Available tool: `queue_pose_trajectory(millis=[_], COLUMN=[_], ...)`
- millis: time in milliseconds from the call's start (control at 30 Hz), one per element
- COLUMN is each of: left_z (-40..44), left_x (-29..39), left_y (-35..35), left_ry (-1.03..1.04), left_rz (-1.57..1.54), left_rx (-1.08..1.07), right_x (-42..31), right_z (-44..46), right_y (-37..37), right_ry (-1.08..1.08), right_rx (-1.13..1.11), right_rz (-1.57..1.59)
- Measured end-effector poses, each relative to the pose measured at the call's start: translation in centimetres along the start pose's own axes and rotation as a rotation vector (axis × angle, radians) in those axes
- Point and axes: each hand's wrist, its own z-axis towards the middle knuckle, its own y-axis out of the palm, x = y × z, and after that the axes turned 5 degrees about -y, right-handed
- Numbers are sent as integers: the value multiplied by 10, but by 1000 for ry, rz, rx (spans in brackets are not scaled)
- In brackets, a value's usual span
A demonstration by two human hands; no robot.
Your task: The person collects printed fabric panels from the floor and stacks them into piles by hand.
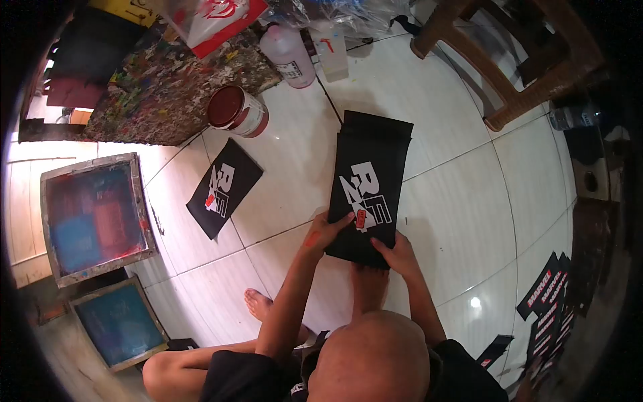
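Shiny white tiles (452, 201) spread wide around my pile of black sheets (375, 146), out to a brown stool (536, 97) on the right and a red tub (252, 119) on the left. My left hand (324, 232) grips the pile's lower left edge, and my right hand (400, 254) grips its lower right edge. The sheets are long and flat, with white letters. One loose black sheet (242, 167) lies near the tub.
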Motion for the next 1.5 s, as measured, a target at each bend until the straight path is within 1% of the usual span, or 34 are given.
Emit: queue_pose_trajectory(millis=[33, 100, 133, 200, 233, 300, 333, 400, 433, 500, 533, 600, 633, 700, 733, 800, 833, 900, 933, 1000, 1033, 1100, 1167, 1200, 1233, 1267, 1300, 1333, 1367, 1400, 1433, 1467, 1500], left_z=[2, 4, 5, 6, 7, 4, 5, 5, 6, 4, 2, -3, -2, -3, -4, -12, -14, -19, -23, -38, -48, -58, -55, -53, -53, -52, -49, -46, -35, -22, -10, 3, 9], left_x=[1, 3, -1, -7, -10, -8, -10, -19, -22, -21, -22, -20, -23, -29, -32, -27, -26, -20, -15, 11, 21, 42, 43, 46, 50, 53, 53, 52, 47, 40, 34, 30, 25], left_y=[2, 2, -1, -9, -11, -12, -12, -10, -10, -7, -5, 3, 6, 13, 15, 21, 22, 25, 27, 36, 43, 59, 74, 78, 79, 80, 79, 74, 72, 71, 66, 61, 57], left_ry=[-2, -168, -169, 15, 13, -84, -83, -35, -35, 16, 16, 209, 211, 592, 590, 595, 595, 621, 621, 696, 709, 609, 692, 743, 789, 832, 840, 849, 930, 1003, 1008, 1137, 1254], left_rz=[2, -78, -78, -206, -207, -310, -310, -544, -547, -467, -469, -235, -238, 50, 44, -19, -21, 12, 4, 1, -28, 25, -56, -89, -112, -133, -228, -246, -247, -241, -258, -134, -4], left_rx=[-5, 68, 68, -149, -150, -179, -178, -298, -298, -244, -245, -147, -145, -77, -76, -185, -182, -160, -152, -163, -139, 124, 227, 283, 239, 190, 122, 69, 108, 137, 156, 194, 228], right_x=[4, 3, 2, -9, -8, -3, 4, 15, 20, 12, 14, 21, 25, 25, 25, 4, -7, -29, -40, -61, -69, -75, -75, -74, -77, -86, -99, -120, -134, -145, -162, -211, -256], right_z=[-1, -3, -3, -4, -4, -2, -1, -4, -6, -9, -10, -9, -8, -7, -9, -9, -10, -10, -10, -7, -7, -15, -24, -30, -36, -34, -32, -32, -26, -19, -13, -24, -32], right_y=[2, 6, 7, 6, 5, 5, 7, 10, 11, 15, 15, 18, 20, 27, 27, 24, 23, 19, 16, 11, 10, 7, 8, 8, 5, -5, -13, -23, -45, -73, -95, -84, -83], right_ry=[2, 30, 31, 186, 188, 425, 425, 340, 342, 263, 263, 164, 164, -226, -223, -267, -266, -371, -370, -340, -327, -310, -312, -325, -350, -393, -435, -500, -530, -445, -140, -422, -541], right_rx=[5, 87, 87, 89, 90, 81, 80, 25, 25, 68, 69, 74, 71, 116, 113, 84, 82, 97, 86, 39, 2, -48, -86, -98, -100, -114, -115, -100, -187, -240, 19, 196, 246], right_rz=[0, 61, 61, 343, 342, 916, 915, 1096, 1093, 989, 987, 732, 729, 258, 254, 237, 236, 33, 29, 114, 147, 117, 34, -32, -135, -294, -443, -617, -821, -698, -285, -437, -551])
